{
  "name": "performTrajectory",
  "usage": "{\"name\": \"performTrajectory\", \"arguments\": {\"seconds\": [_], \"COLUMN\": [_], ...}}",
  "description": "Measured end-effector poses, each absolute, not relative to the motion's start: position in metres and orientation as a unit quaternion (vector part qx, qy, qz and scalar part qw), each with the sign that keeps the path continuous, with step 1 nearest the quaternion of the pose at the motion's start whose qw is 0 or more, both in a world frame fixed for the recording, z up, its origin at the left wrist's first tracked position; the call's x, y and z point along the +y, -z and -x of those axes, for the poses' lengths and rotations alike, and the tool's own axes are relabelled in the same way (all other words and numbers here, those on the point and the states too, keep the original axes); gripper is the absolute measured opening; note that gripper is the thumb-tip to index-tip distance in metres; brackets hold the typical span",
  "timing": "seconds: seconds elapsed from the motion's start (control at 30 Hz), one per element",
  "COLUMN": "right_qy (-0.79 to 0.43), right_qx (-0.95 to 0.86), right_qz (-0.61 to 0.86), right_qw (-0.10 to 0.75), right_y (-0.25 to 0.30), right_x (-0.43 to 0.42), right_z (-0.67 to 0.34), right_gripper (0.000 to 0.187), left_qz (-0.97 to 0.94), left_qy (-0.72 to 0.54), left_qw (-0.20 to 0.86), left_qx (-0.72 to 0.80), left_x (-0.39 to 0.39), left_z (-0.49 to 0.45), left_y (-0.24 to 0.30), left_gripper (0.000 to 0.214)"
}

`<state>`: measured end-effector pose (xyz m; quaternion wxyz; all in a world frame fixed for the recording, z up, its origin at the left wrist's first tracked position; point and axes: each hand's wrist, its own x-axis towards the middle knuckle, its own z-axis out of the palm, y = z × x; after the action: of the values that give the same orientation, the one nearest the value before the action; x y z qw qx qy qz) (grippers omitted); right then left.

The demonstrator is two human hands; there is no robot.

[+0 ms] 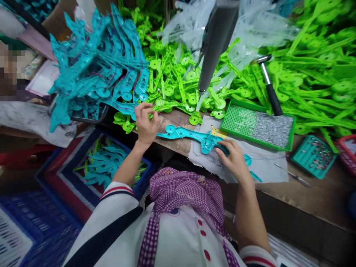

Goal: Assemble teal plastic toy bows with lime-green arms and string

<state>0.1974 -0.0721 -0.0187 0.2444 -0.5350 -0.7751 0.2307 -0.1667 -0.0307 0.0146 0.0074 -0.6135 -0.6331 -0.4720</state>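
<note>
A long turquoise plastic part lies along the table's front edge, its right end over a white cloth. My right hand grips that right end, thumb and fingers bent around it. Above its left end my left hand is closed in a pinch. A thin reddish wire runs from near these fingers toward the middle of the part; the fingertips hide where it is held. More thin wire trails over the cloth to the right of my right hand.
Wired turquoise parts are heaped at left, green plastic parts behind and right. A grey power screwdriver hangs overhead. Near a green tray of small metal pieces are a hammer, a teal tray and a slim tool.
</note>
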Motion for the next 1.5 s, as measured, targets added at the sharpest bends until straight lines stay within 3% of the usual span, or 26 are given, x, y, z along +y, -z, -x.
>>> {"name": "performTrajectory", "arguments": {"seconds": [0.17, 0.27, 0.4, 0.6, 0.77, 0.93, 1.13, 1.2, 1.27, 1.37, 1.5], "right_qy": [-0.084, -0.063, -0.057, -0.074, -0.061, -0.076, -0.157, -0.178, -0.182, -0.153, -0.124], "right_qx": [-0.747, -0.768, -0.773, -0.739, -0.709, -0.678, -0.630, -0.639, -0.661, -0.679, -0.681], "right_qz": [0.594, 0.596, 0.599, 0.631, 0.666, 0.710, 0.753, 0.741, 0.716, 0.693, 0.685], "right_qw": [0.287, 0.224, 0.202, 0.224, 0.225, 0.173, 0.106, 0.103, 0.135, 0.187, 0.226], "right_y": [0.016, 0.032, 0.048, 0.018, 0.001, 0.027, 0.031, 0.026, 0.024, 0.027, 0.037], "right_x": [-0.101, -0.116, -0.120, -0.108, -0.075, -0.054, -0.063, -0.070, -0.079, -0.092, -0.102], "right_z": [-0.210, -0.214, -0.218, -0.226, -0.215, -0.212, -0.228, -0.233, -0.237, -0.242, -0.248], "right_gripper": [0.047, 0.058, 0.041, 0.046, 0.048, 0.053, 0.056, 0.059, 0.062, 0.070, 0.080], "left_qz": [0.555, 0.468, 0.313, 0.247, 0.346, 0.218, 0.061, 0.158, 0.330, 0.591, 0.688], "left_qy": [0.487, 0.549, 0.607, 0.626, 0.487, 0.664, 0.700, 0.727, 0.720, 0.554, 0.396], "left_qw": [-0.012, -0.116, -0.282, -0.343, -0.434, -0.333, -0.486, -0.433, -0.302, -0.102, 0.064], "left_qx": [-0.674, -0.683, -0.674, -0.655, -0.674, -0.633, -0.520, -0.509, -0.531, -0.577, -0.604], "left_x": [-0.054, -0.076, -0.096, -0.090, -0.065, -0.042, -0.060, -0.077, -0.092, -0.103, -0.084], "left_z": [0.206, 0.208, 0.198, 0.168, 0.136, 0.141, 0.178, 0.175, 0.167, 0.166, 0.189], "left_y": [0.003, 0.027, 0.040, 0.031, 0.027, 0.023, 0.017, 0.016, 0.018, 0.024, 0.027], "left_gripper": [0.033, 0.042, 0.048, 0.042, 0.036, 0.026, 0.019, 0.022, 0.028, 0.035, 0.024]}}
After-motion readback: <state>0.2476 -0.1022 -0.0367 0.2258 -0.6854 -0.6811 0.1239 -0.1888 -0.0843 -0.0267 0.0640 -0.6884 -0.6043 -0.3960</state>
